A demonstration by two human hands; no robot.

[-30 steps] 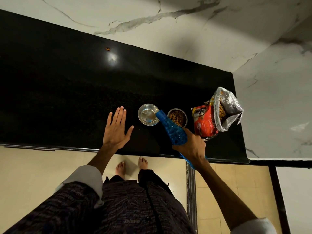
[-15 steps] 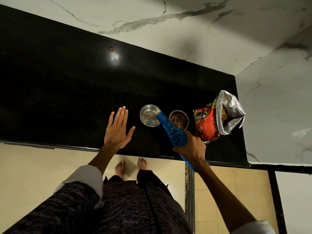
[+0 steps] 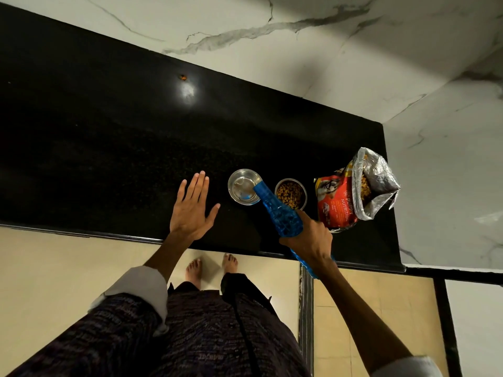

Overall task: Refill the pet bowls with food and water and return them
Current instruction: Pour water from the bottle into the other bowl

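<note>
Blue bottle, gripped in the right hand and tipped over the water bowl beside the full food bowl, could slop onto the desk, since the flat-open left hand steadies nothing.

A black stone bench met veined white marble walls in a corner; a light glared on it above cream floor tiles.
</note>
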